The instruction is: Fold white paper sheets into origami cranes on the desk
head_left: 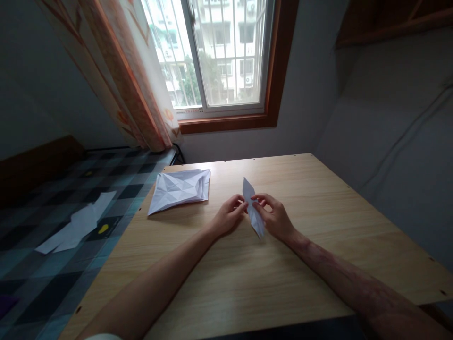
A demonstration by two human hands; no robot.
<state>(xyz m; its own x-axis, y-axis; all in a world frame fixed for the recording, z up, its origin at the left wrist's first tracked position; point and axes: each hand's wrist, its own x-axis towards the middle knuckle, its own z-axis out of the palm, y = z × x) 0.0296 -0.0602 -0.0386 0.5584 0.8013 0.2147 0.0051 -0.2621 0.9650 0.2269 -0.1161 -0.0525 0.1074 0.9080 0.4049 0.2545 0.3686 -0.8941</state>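
Observation:
A narrow folded piece of white paper, pointed at its far and near ends, is held tilted just above the table. My left hand pinches its left edge near the middle between thumb and fingers. On the other side, my right hand grips the same folded paper with thumb and forefinger. The fingertips of both hands cover part of the paper's middle.
Creased white sheets lie stacked at the wooden table's back left. Cut paper strips rest on a checked bed to the left. Beyond the table are a window and curtain; a shelf hangs upper right.

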